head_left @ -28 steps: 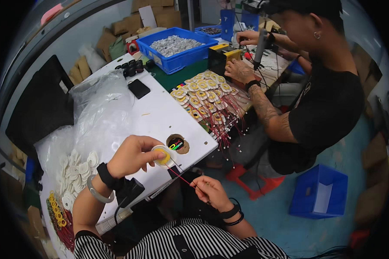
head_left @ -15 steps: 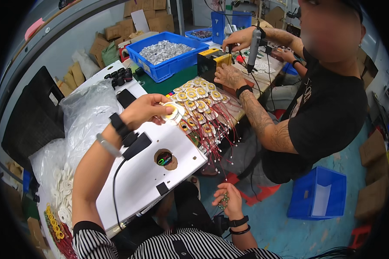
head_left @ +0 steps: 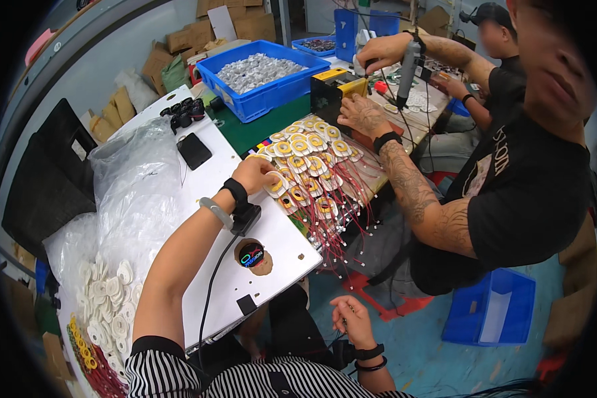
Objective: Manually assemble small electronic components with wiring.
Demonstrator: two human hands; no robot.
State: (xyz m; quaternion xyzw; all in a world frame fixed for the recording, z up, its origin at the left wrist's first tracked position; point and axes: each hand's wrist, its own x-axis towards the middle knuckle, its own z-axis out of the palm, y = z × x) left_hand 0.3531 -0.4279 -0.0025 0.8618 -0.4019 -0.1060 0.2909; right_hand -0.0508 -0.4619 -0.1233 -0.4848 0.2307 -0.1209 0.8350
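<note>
My left hand (head_left: 253, 175) pinches the edge of a white disc with a yellow ring (head_left: 277, 185). The disc lies at the near left edge of a pile of similar white-and-yellow discs (head_left: 300, 144), whose red wires hang over the table edge. Low in front of my body, beyond the table edge, my right hand (head_left: 353, 321) is curled closed. Small green pieces (head_left: 343, 323) show between its fingers, too small to tell their kind.
A blue bin (head_left: 245, 109) of small silvery parts stands behind the pile. White discs (head_left: 106, 298) and yellow rings (head_left: 83, 341) lie at left beside plastic bags (head_left: 139, 179). At right a co-worker's hand (head_left: 365, 116) rests by a yellow-and-black box (head_left: 338, 86). A blue crate (head_left: 487, 308) stands on the floor.
My left hand has moved right with the disc, from above the white board to the pile's edge. My right hand's fingers have curled further over the green pieces.
</note>
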